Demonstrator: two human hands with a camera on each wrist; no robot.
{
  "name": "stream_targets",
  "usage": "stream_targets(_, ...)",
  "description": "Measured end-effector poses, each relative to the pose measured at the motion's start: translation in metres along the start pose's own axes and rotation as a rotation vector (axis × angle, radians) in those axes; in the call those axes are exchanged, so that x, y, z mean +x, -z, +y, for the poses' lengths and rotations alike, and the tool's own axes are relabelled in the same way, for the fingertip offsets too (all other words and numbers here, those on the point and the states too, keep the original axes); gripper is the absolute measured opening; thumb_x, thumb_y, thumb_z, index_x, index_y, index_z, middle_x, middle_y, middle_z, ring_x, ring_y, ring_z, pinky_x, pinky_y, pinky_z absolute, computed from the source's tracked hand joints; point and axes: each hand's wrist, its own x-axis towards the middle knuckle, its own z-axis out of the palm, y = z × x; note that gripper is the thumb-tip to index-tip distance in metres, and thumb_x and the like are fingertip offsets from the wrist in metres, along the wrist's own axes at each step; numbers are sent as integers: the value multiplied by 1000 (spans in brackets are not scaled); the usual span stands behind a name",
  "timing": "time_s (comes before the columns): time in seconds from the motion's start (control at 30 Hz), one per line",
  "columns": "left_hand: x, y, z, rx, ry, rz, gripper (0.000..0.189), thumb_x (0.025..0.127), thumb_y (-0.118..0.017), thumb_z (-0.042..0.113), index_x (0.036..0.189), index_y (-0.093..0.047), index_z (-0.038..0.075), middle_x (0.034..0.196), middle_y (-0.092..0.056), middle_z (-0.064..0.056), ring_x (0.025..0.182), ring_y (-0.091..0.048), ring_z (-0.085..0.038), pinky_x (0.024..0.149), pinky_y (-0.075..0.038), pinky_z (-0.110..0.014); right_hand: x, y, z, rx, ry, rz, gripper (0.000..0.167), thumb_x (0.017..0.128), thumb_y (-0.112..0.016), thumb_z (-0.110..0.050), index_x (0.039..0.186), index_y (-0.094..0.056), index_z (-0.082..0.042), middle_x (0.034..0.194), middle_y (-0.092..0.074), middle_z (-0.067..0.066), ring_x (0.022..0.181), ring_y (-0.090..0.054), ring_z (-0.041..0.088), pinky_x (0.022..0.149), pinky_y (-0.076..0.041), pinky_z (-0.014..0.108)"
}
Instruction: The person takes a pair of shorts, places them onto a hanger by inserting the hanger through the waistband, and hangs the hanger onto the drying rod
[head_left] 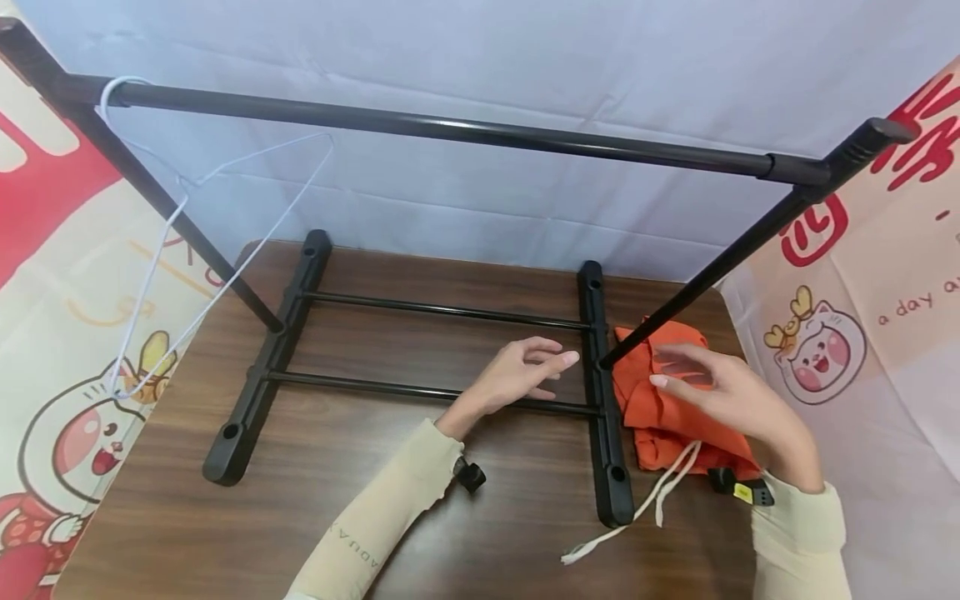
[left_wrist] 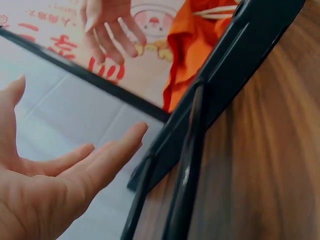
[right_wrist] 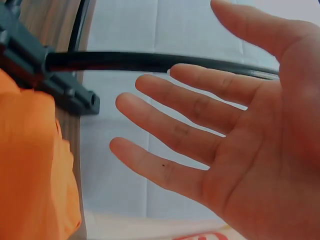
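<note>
Orange cloth [head_left: 645, 404] lay near the worktop's [head_left: 510, 542] right edge, outside the black rack's [head_left: 465, 131] right base bar [head_left: 609, 467]; the right hand [head_left: 723, 396], fingers spread, hovered above it. The left hand [head_left: 513, 375], thumb and fingers apart, was poised near that bar, over rods [head_left: 435, 308] crossing the rack's open base. Lettering [head_left: 909, 309] on the right-hand backdrop [head_left: 892, 442] read "a day a", then was cut off.

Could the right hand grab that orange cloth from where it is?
Most likely yes. The right hand is open and empty, close to the orange cloth, and I see nothing between them. The black post rises just beyond the hand, seemingly out of the way.
</note>
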Motion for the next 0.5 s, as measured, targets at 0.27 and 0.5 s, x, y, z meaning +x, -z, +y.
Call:
stream_targets(0.27, 6, -29, -6, -22, 45, -65, 70, 102, -66, 47, 156, -46, 7, 145, -60, -13, 130, -65, -39, 91, -64, -44, -4, -1, 26, -12, -103, 80, 52, 103, -68, -38, 144, -60, -7, 139, -66, 23, 117, -67, 43, 83, -49, 11)
stream_targets(0.5, 19, -55, -8, -146, 111, -102, 71, 105, -62, 44, 158, -41, 2, 153, -56, -17, 133, -64, -37, 88, -64, -46, -3, -6, 55, -42, -245, 207, 52, 105, -64, -39, 134, -63, 4, 123, -69, 32, 96, -63, 32, 68, -49, 24)
